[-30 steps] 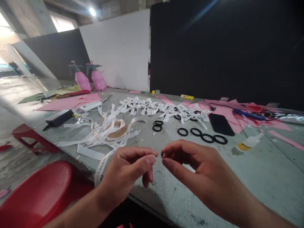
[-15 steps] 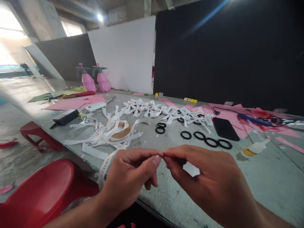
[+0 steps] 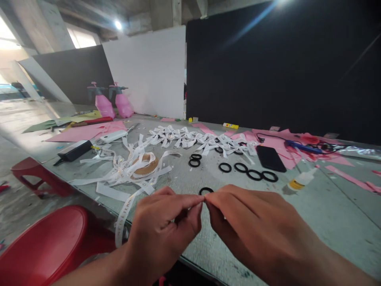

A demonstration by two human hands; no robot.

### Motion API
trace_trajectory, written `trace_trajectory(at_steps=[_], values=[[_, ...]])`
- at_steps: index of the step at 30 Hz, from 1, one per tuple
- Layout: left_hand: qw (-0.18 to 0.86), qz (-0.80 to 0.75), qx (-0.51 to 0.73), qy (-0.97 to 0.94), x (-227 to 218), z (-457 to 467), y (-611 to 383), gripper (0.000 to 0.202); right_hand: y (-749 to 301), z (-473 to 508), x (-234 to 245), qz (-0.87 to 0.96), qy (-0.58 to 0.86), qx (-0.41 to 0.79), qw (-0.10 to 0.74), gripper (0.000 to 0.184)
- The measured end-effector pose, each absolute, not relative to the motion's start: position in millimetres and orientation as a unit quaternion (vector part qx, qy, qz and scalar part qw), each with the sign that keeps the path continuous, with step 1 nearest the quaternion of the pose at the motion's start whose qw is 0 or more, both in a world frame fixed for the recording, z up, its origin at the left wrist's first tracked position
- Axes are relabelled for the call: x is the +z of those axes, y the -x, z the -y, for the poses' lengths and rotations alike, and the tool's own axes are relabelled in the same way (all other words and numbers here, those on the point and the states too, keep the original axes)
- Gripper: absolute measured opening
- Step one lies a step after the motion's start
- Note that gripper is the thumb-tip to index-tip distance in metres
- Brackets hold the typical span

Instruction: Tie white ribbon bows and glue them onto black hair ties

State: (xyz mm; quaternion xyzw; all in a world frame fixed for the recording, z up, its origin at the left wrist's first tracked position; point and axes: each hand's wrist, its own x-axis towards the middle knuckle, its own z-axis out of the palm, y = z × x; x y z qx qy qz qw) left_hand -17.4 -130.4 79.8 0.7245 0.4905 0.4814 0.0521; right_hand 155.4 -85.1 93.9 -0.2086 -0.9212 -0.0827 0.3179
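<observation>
My left hand (image 3: 169, 226) and my right hand (image 3: 256, 226) meet over the near part of the table, thumbs and forefingers pinched tip to tip. Whatever lies between the fingertips is too small or hidden to make out. Just behind them shows the upper arc of a black ring (image 3: 205, 188); I cannot tell whether it is held or lies on the table. Loose white printed ribbon (image 3: 123, 216) trails beside my left hand from a cardboard-cored roll (image 3: 149, 167). Several black rings (image 3: 225, 167) lie beyond my hands, in front of a heap of white ribbon bows (image 3: 178, 137).
To the right are a small glue bottle (image 3: 297, 183), a black phone (image 3: 270, 158), pink paper (image 3: 342, 176) and a blue corded tool (image 3: 303, 146). Two pink spray bottles (image 3: 123, 105) and a black box-like object (image 3: 74, 151) stand left. A red stool (image 3: 50, 242) is beside the table edge.
The view has turned slightly right. My left fingers have closed into a tighter pinch against the right fingertips. A black ring's arc now shows behind them.
</observation>
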Motion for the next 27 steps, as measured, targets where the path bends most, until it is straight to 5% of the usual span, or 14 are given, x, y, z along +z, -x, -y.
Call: trace_trajectory(at_steps=[15, 27], values=[[0.039, -0.521, 0.448, -0.725, 83, 130, 10, 0.014, -157, 83, 106, 0.896, 0.210, -0.154, 0.360, 0.026], [0.338, -0.525, 0.527, -0.577, 76, 129, 17, 0.017, -167, 79, 116, 0.875, 0.256, 0.043, 0.408, 0.013]])
